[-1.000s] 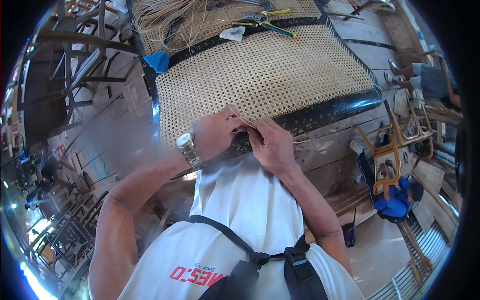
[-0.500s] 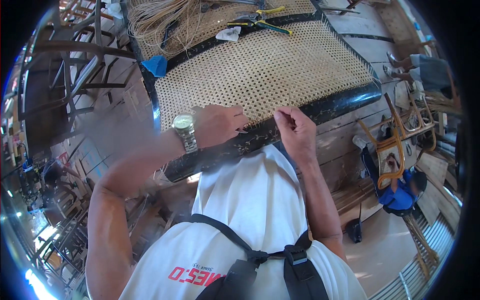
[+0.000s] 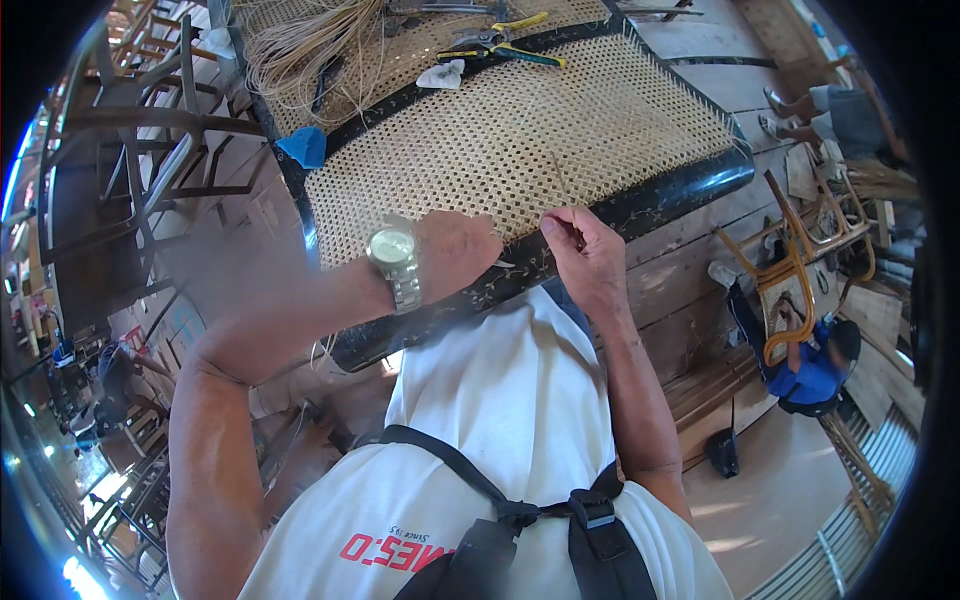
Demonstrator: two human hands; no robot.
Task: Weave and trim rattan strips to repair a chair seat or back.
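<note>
While both hands were pressed close together at the near rail a second ago, they are now found apart: the right hand (image 3: 590,255) has been drawn off to the right along the rail, and the left hand (image 3: 455,250) has been left where it was, curled, its knuckles resting on the edge of the woven cane panel (image 3: 520,140). A thin cane strand (image 3: 555,195) is pinched between the right thumb and forefinger, and it can be traced upward from the fingertips across the weave; it appears taut, though its far end is lost among the mesh. Whether anything is gripped inside the left fist cannot be told, but a pale sliver is seen just beyond its fingers, towards the right hand. From this shift it may be judged that a strand is being pulled through at the black frame rail (image 3: 640,205), which lies directly under both hands. Well beyond the hands, on the far side of the panel, yellow-handled pliers (image 3: 500,40) are laid beside a bundle of loose cane (image 3: 300,50), and a blue scrap (image 3: 303,147) is set near the corner, beyond the wristwatch (image 3: 395,262) worn on the left wrist
</note>
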